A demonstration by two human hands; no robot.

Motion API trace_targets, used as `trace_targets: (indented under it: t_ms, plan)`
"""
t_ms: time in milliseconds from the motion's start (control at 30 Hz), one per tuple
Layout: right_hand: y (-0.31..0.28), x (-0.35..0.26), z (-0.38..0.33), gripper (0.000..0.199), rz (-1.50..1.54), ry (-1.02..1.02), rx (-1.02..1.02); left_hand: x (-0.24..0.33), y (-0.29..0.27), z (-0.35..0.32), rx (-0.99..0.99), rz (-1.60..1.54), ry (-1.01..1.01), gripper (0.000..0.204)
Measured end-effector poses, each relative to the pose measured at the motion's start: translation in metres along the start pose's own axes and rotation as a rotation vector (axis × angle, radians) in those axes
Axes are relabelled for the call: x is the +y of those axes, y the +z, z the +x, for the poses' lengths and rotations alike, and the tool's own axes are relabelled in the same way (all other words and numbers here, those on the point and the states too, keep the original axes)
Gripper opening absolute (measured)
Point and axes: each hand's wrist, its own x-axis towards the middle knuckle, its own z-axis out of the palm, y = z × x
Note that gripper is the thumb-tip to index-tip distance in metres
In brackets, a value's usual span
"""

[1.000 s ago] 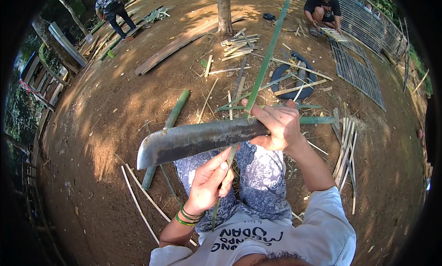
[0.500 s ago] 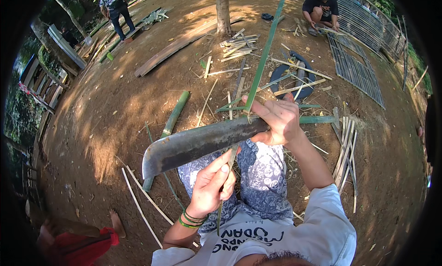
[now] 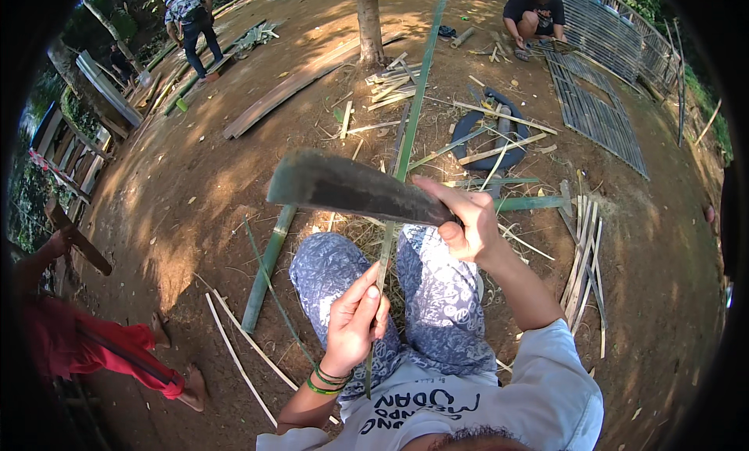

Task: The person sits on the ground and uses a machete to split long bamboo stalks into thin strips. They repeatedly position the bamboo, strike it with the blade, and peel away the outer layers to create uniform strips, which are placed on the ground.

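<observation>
The left hand grips the long bamboo strip above the lap; the right hand clenches the machete, seemingly crossing it (keep strokes shallow, away from fingers).

Bare dirt yard, dappled sun, tree trunk, woven panels.

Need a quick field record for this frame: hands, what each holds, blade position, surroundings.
left hand: grips the long thin bamboo strip, low down above the lap
right hand: closed on the handle of the big knife
blade: raised, pointing to the person's left, across the strip
posture: seated, legs in blue patterned trousers
ground: dirt, with a green bamboo pole, split slats and a woven bamboo panel
others: person crouching at top right, person bent over at top left
</observation>
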Motion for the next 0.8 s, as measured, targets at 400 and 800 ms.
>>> trace_targets:
  t_ms: [400,800]
  plan:
    - [-0.004,0.017,0.003,0.065,-0.071,-0.017,0.165,0.003,0.001,-0.012,-0.161,0.038,-0.032,0.044]
    - [-0.003,0.009,-0.001,0.065,-0.101,-0.093,0.105,0.005,0.003,-0.01,-0.166,0.042,0.003,0.045]
